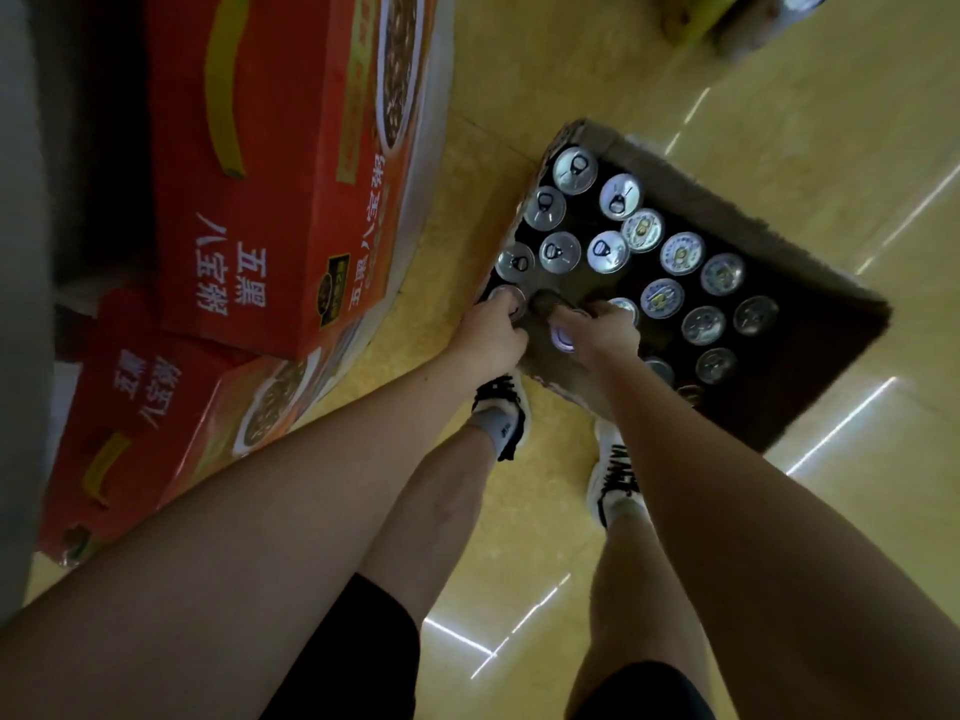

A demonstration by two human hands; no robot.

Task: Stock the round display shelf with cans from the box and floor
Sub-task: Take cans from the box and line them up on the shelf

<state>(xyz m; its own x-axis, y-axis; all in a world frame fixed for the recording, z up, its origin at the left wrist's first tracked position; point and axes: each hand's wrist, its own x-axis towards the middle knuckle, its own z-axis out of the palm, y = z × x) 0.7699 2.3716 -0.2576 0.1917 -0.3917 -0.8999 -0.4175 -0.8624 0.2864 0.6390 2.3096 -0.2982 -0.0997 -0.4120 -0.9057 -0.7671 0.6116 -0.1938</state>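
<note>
Currently both hands are reaching into the box [691, 181] on the floor [519, 511]: left hand [491, 337] curling around a can [506, 298], right hand [597, 332] gripping another can [563, 339]. Advisable: lift straight up, clearing neighbours.

The person has bare arms with no sleeves in view, and both the left hand [491, 337] and the right hand [605, 335] are without gloves. Black shorts [363, 657] cover the upper legs, and the lower legs are bare. The left shoe [501, 402] is black and white with a grey sock [493, 423], and the right shoe [613, 475] is white with black laces.
</note>
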